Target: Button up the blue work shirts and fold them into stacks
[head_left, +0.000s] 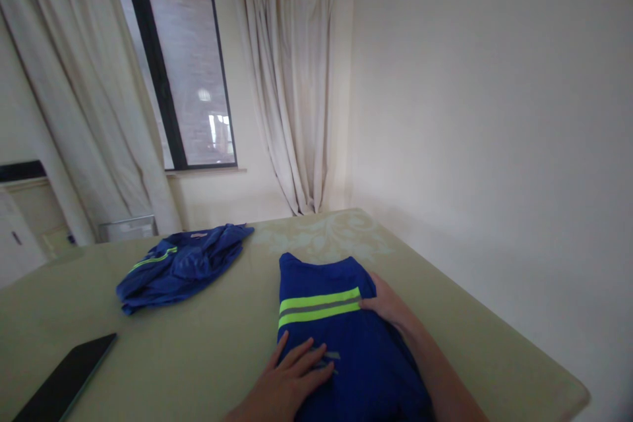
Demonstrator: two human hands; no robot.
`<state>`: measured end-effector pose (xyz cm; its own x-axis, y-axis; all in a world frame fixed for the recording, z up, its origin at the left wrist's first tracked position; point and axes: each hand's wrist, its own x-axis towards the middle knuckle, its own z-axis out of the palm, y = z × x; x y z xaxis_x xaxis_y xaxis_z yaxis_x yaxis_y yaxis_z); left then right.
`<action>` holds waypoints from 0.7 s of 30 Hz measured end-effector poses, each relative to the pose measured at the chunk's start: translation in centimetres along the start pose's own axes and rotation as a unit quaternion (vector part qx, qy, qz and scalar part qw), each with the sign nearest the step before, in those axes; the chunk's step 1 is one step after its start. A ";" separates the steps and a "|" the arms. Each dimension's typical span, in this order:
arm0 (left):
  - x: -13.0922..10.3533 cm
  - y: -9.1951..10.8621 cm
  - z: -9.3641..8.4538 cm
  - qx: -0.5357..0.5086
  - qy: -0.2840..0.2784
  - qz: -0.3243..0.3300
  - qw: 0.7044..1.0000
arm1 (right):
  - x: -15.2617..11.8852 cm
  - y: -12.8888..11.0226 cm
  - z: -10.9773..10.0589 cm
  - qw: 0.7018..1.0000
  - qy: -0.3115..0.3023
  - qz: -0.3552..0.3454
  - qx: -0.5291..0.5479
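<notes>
A blue work jacket (356, 369) with a neon yellow and grey reflective band lies partly folded on the table in front of me. My left hand (291, 376) rests flat on it below the band, fingers spread over a small grey print. At the jacket's right edge, my right hand (388, 303) grips the fabric, thumb on top by the end of the band and the other fingers hidden behind the cloth. The jacket's lower end runs out of the picture.
A second blue garment (192, 267) with yellow stripes lies crumpled at the far left of the table (198, 349). A dark flat object (69, 376) sits at the near left. Behind the table are a window (190, 79), curtains (297, 79) and, to the right, a wall (484, 112).
</notes>
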<state>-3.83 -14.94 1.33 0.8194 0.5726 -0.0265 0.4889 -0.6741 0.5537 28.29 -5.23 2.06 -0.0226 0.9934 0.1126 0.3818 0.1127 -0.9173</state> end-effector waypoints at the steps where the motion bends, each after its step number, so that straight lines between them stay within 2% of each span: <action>1: 0.0 0.1 0.0 0.010 0.000 0.005 1.000 | 0.0 -0.6 -0.4 0.998 0.028 0.011 -0.049; 3: 0.1 0.5 0.2 0.031 0.001 0.011 0.999 | -0.8 -2.7 -1.1 0.985 0.097 0.014 -0.145; 5: 0.4 1.1 1.0 0.052 0.016 0.003 0.999 | -2.7 -5.7 -1.0 0.969 0.133 -0.043 -0.206; 6: 0.8 1.3 1.6 0.059 0.037 -0.002 0.998 | -4.1 -7.1 -0.3 0.964 0.117 -0.090 -0.220; 8: 1.6 1.2 2.9 0.054 0.112 -0.013 0.992 | -7.5 -8.8 2.3 0.951 0.033 -0.192 -0.242; 9: 2.0 0.9 3.4 0.037 0.162 -0.018 0.986 | -9.2 -8.8 4.2 0.938 -0.012 -0.228 -0.262; 11: 2.3 -0.6 3.5 -0.012 0.268 -0.028 0.963 | -12.3 -7.1 8.5 0.897 -0.098 -0.278 -0.328; 13: 1.5 -3.0 2.2 -0.031 0.368 -0.077 0.926 | -14.1 -4.3 12.3 0.869 -0.078 -0.270 -0.408; 15: -0.3 -5.7 0.2 0.030 0.439 -0.198 0.876 | -14.4 -2.0 14.3 0.848 -0.100 -0.269 -0.446; 16: -1.4 -6.9 -0.9 0.078 0.448 -0.258 0.852 | -14.0 -1.4 14.6 0.845 -0.110 -0.264 -0.452; 19: -3.6 -9.1 -3.2 0.178 0.440 -0.452 0.756 | -10.5 -2.2 13.0 0.856 -0.116 -0.233 -0.446; 21: -3.8 -9.4 -4.1 0.200 0.429 -0.526 0.707 | -6.8 -3.6 10.9 0.861 -0.113 -0.206 -0.451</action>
<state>-12.78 -8.91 -0.37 -0.4594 0.8111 0.3619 0.8785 0.3551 0.3195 16.97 -12.19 0.38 -0.4690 0.8633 0.1865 0.8579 0.4955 -0.1363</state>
